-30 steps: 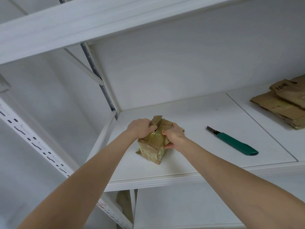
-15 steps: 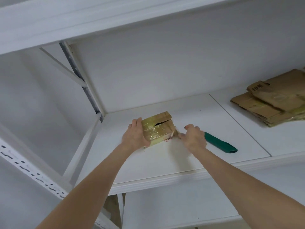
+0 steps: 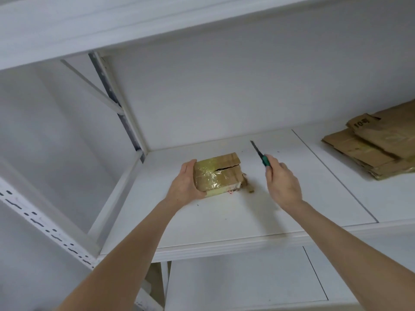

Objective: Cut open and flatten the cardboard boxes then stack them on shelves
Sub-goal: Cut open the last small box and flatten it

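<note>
A small brown cardboard box wrapped in shiny tape lies on the white shelf, with a split running across its top. My left hand grips the box's left end, thumb at its near edge and fingers on the far side. To the right of the box, my right hand holds a green-handled utility knife above the shelf, its blade extended and pointing up and away. A small cardboard scrap lies by the box's right end.
A pile of flattened cardboard boxes sits at the shelf's right. A white shelf board runs overhead, a perforated metal upright stands at the back left corner, and a lower shelf lies beneath.
Both hands turned the box onto its side. My right hand then let go of it, took the knife from the shelf and lifted it with the blade pointing up.
</note>
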`<act>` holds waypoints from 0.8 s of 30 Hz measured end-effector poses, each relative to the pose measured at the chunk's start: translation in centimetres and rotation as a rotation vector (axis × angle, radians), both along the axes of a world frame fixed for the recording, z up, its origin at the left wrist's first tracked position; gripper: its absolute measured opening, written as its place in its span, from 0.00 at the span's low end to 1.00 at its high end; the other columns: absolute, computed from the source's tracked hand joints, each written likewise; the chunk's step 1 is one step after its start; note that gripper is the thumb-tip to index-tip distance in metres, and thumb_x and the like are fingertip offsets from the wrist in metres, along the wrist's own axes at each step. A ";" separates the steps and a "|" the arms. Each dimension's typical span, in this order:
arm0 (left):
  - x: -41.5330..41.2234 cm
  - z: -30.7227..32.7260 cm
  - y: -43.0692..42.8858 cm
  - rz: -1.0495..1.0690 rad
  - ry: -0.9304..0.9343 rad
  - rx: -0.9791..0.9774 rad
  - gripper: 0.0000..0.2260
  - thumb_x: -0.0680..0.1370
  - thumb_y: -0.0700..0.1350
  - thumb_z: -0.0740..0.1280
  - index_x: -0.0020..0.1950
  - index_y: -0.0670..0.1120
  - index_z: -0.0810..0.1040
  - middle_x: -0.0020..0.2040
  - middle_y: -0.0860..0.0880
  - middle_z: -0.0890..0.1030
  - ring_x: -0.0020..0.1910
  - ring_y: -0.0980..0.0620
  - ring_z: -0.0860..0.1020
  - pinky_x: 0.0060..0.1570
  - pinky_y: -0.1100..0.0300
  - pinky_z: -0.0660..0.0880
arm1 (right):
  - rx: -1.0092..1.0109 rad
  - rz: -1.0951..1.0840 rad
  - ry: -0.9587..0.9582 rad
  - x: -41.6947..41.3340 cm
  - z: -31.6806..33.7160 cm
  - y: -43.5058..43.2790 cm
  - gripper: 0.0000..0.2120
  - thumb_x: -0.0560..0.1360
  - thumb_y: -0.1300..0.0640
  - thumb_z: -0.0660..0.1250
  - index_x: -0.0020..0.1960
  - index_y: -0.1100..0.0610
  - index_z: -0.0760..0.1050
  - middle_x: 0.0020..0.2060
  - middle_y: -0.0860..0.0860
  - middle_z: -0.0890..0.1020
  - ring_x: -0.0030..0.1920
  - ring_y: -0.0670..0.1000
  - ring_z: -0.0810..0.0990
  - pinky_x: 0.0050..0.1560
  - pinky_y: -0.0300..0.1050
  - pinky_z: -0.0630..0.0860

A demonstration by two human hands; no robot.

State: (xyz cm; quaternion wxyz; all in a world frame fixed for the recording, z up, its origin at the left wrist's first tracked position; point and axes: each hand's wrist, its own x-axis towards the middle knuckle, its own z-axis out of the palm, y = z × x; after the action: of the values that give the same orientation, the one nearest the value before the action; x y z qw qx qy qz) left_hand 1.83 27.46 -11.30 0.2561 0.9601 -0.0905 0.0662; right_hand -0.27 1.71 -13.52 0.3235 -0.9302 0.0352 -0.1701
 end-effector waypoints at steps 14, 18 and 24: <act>0.6 0.5 1.8 -0.071 -0.045 0.134 0.46 0.64 0.48 0.79 0.76 0.45 0.57 0.71 0.49 0.62 0.59 0.46 0.75 0.56 0.52 0.74 | -0.686 0.440 0.093 -1.8 6.2 7.0 0.16 0.84 0.50 0.51 0.69 0.39 0.66 0.58 0.50 0.77 0.54 0.56 0.78 0.50 0.47 0.73; 0.6 0.4 2.2 -0.078 -0.062 0.177 0.46 0.64 0.48 0.80 0.76 0.45 0.58 0.70 0.49 0.63 0.55 0.44 0.77 0.52 0.49 0.76 | -0.726 0.423 0.168 -1.8 7.2 7.9 0.15 0.84 0.51 0.52 0.68 0.40 0.67 0.55 0.50 0.77 0.52 0.55 0.78 0.45 0.45 0.68; 0.9 0.4 2.5 -0.069 -0.076 0.219 0.41 0.64 0.46 0.78 0.73 0.48 0.61 0.68 0.52 0.64 0.50 0.46 0.78 0.46 0.49 0.78 | -0.747 0.362 0.219 -1.9 7.9 8.3 0.15 0.84 0.54 0.54 0.67 0.40 0.68 0.54 0.51 0.79 0.47 0.54 0.75 0.45 0.45 0.69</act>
State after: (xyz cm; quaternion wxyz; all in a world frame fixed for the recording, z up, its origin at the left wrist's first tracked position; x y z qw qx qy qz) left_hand 2.73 29.92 -10.89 0.1484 0.9755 -0.1396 0.0833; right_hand -2.17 10.01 -5.59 -0.0164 -0.9872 -0.1585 -0.0117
